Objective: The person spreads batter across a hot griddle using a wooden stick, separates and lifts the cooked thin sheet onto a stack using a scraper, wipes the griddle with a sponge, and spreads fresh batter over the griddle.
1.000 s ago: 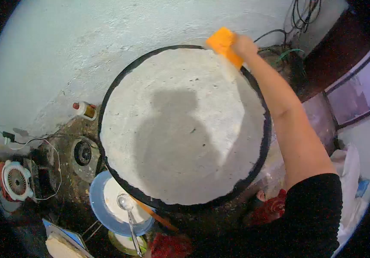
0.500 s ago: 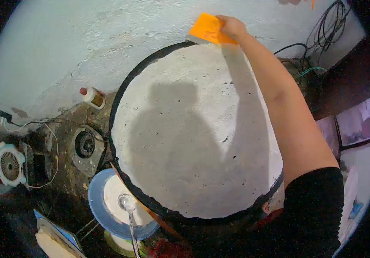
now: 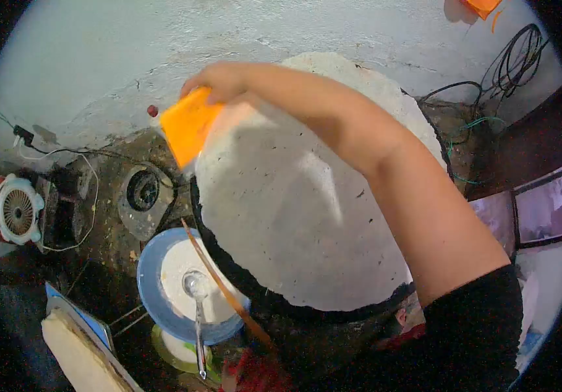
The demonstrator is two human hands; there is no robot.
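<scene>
My right hand [image 3: 219,81] is closed on an orange flat scraper [image 3: 191,127] at the upper left rim of a large round griddle. A thin whitish layer [image 3: 287,228] covers the black griddle [image 3: 228,258], with a shadow over much of it. My right forearm crosses above the griddle and hides part of it. Below left stands a blue bowl [image 3: 150,287] of white batter with a metal ladle [image 3: 199,320] in it. A thin wooden stick [image 3: 219,277] lies across the bowl's right side. My left hand is out of view.
A blower fan [image 3: 18,212] and a small round stove opening [image 3: 142,189] are at the left. Near the wall, a bottle's red cap [image 3: 153,111] shows beside the scraper. Black cables [image 3: 513,59] hang at the upper right. Pale stacked sheets [image 3: 75,349] lie at the lower left.
My right hand has swept the orange scraper from the griddle's upper right, along the far rim, to its upper left. The view has shifted somewhat.
</scene>
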